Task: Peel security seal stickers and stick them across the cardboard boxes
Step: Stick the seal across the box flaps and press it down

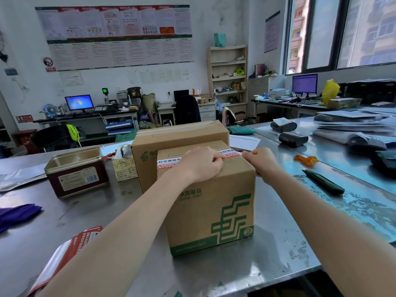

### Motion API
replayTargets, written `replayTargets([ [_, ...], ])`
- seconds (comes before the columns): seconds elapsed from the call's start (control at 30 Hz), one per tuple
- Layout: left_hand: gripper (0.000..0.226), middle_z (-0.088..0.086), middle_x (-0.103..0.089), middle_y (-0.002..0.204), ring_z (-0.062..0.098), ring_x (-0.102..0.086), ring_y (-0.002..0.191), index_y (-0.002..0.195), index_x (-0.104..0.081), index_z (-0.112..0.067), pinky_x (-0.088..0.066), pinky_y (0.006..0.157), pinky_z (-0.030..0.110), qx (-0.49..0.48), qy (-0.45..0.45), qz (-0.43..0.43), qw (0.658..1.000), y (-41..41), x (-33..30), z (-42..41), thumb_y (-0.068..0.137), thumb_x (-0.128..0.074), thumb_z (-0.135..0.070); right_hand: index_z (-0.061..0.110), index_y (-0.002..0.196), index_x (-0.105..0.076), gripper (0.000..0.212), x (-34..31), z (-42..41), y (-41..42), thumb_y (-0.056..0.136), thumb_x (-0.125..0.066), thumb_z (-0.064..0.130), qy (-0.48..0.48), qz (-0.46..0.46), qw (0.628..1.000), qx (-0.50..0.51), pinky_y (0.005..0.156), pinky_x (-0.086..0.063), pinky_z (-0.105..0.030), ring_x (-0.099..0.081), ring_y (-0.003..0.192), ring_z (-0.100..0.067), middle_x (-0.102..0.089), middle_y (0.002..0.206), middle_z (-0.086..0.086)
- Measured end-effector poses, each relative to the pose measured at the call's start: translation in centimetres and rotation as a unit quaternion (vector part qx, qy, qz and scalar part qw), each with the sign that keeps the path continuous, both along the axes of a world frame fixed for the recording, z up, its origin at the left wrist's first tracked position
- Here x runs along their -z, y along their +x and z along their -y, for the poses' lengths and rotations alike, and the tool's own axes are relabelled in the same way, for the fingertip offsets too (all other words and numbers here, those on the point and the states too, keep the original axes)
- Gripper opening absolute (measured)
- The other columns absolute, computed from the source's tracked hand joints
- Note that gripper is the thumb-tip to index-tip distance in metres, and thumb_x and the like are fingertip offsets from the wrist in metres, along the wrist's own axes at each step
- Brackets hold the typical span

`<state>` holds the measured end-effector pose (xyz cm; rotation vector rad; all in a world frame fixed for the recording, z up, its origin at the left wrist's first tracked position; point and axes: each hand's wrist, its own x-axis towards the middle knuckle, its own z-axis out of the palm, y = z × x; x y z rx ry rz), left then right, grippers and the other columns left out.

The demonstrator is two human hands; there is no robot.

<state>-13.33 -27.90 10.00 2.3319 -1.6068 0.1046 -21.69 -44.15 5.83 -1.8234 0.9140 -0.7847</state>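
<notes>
A small cardboard box point(212, 211) with green China Post print stands on the steel table in front of me. A red-and-white seal sticker point(169, 162) lies across its top. My left hand point(199, 163) rests on the box top with curled fingers pressing the sticker near its middle. My right hand point(260, 160) pinches the sticker's right end at the box's top right edge. A larger cardboard box point(180, 136) stands right behind the small one. A bag of red seal stickers point(70, 249) lies at the near left.
An open metal tin point(77, 171) sits at the left, a small tissue-like carton point(124, 166) beside it. A dark utility knife point(323, 182) and an orange scrap point(305, 158) lie at the right. Two black label printers point(293, 139) and stacked mail bags point(351, 125) fill the far right.
</notes>
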Motion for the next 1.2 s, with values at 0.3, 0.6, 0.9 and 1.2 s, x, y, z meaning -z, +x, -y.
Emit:
replayTargets([
  [0.3, 0.036, -0.005, -0.063, 0.126, 0.017, -0.059, 0.104, 0.121, -0.064, -0.025, -0.047, 0.093, 0.039, 0.0, -0.029, -0.03, 0.999, 0.1, 0.1, 0.0, 0.092, -0.041, -0.026, 0.006, 0.073, -0.06, 0.031, 1.5, -0.6, 0.2, 0.092, -0.056, 0.03, 0.081, 0.018, 0.995, -0.053, 0.042, -0.033, -0.024, -0.041, 0.05, -0.015, -0.049, 0.059, -0.007],
  [0.6, 0.037, -0.004, -0.059, 0.132, 0.018, -0.057, 0.107, 0.121, -0.064, -0.024, -0.047, 0.093, 0.039, 0.001, -0.033, -0.024, 0.999, 0.0, 0.1, 0.0, 0.091, -0.042, -0.025, 0.004, 0.076, -0.055, 0.029, 1.2, -0.6, 0.2, 0.093, -0.052, 0.026, 0.122, -0.043, 0.99, -0.061, 0.041, -0.034, -0.021, -0.04, 0.05, -0.015, -0.048, 0.06, -0.006],
  [0.9, 0.032, -0.001, -0.071, 0.105, 0.019, -0.06, 0.072, 0.099, -0.074, -0.019, -0.053, 0.079, 0.043, 0.001, -0.068, -0.024, 0.997, -0.5, 0.1, -0.5, 0.087, -0.044, -0.019, 0.002, 0.068, -0.058, 0.02, 0.8, 0.3, -0.8, 0.086, -0.049, 0.005, 0.061, 0.002, 0.998, 0.015, 0.072, -0.054, -0.038, -0.054, 0.066, -0.022, -0.058, 0.072, -0.013],
  [1.2, 0.043, 0.008, -0.062, 0.085, 0.025, -0.053, 0.074, 0.087, -0.062, -0.011, -0.038, 0.057, 0.031, -0.159, -0.015, 0.062, 0.985, 1.5, 0.9, -0.9, 0.093, -0.029, -0.038, 0.009, 0.07, -0.047, 0.023, -2.9, -2.9, 1.2, 0.092, -0.043, 0.013, -0.115, -0.132, 0.977, -0.121, 0.06, -0.032, -0.03, -0.044, 0.074, -0.022, -0.045, 0.071, -0.008],
])
